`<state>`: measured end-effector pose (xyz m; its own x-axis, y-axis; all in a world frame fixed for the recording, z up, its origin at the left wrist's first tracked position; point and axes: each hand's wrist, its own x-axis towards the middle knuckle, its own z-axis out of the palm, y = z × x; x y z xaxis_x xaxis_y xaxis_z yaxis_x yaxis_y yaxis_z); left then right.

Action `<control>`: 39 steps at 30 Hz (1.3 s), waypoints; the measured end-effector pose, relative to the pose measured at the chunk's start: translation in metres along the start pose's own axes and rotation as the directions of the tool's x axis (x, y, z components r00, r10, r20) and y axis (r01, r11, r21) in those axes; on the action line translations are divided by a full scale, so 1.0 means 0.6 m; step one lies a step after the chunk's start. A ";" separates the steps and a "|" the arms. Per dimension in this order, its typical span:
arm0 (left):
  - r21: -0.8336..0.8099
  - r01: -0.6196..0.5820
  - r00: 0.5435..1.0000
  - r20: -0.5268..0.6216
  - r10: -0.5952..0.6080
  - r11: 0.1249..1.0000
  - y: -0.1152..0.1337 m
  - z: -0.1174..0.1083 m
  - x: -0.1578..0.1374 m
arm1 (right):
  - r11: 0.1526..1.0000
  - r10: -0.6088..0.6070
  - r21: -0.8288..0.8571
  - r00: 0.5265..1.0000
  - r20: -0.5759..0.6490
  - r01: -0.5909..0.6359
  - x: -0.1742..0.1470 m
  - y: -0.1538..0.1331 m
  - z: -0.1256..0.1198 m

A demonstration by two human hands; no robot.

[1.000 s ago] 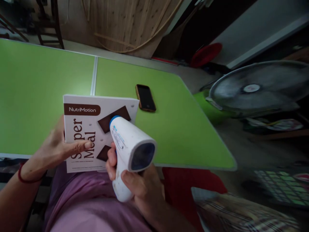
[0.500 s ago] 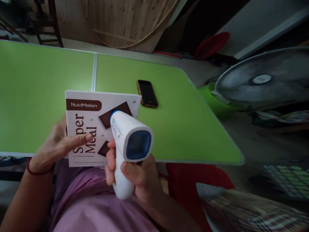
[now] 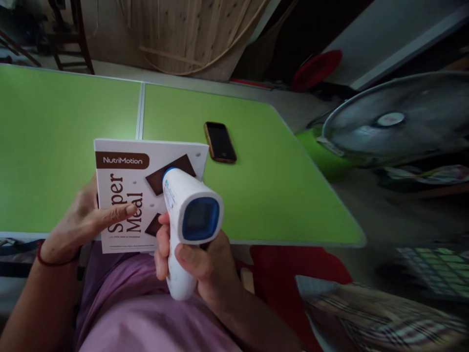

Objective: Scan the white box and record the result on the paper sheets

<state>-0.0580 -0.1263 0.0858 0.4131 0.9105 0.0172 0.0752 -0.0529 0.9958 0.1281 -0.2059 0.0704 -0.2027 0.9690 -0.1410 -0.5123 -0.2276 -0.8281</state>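
Note:
My left hand [image 3: 84, 215] grips a white box [image 3: 122, 182] by its left side, thumb across the front; the other fingers are behind it. Brown print on the box reads "NutriMotion" and "Super Meal". Wrapped round the handle of a white infrared thermometer [image 3: 192, 195] is my right hand [image 3: 196, 261]. The thermometer's front end, with a blue rim, points at the box front; whether it touches I cannot tell. Its dark, blue-framed screen faces me, and no reading shows on it.
A phone [image 3: 220, 142] in a brown case lies on the green table [image 3: 271, 195], beyond the box. To the right stand a large fan [image 3: 421, 117] and a red chair or cloth [image 3: 293, 269] with checked fabric [image 3: 366, 313] beside it. A wooden chair [image 3: 71, 39] is at the back left.
The box, the thermometer and both hands have shifted slightly left in view, along with the phone, the table and the fan. My hold on both things is the same.

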 end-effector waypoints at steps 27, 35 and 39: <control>0.091 -0.322 0.862 -0.383 0.331 0.942 -0.053 -0.061 0.082 | -0.221 -0.198 -0.939 0.931 0.306 0.262 0.135 -0.108 -0.354; 0.092 -0.395 0.858 -0.319 0.403 0.914 -0.063 -0.064 0.089 | -0.278 -0.205 -0.922 0.921 0.331 0.270 0.152 -0.103 -0.353; 0.121 -0.408 0.859 -0.284 0.425 0.905 -0.053 -0.066 0.103 | -0.294 -0.220 -0.916 0.913 0.344 0.274 0.159 -0.108 -0.345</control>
<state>-0.0709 -0.0517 0.0588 0.1288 0.8764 0.4640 0.0089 -0.4689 0.8832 0.3147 -0.0789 -0.0017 -0.3595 0.9016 0.2405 0.8590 0.4204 -0.2922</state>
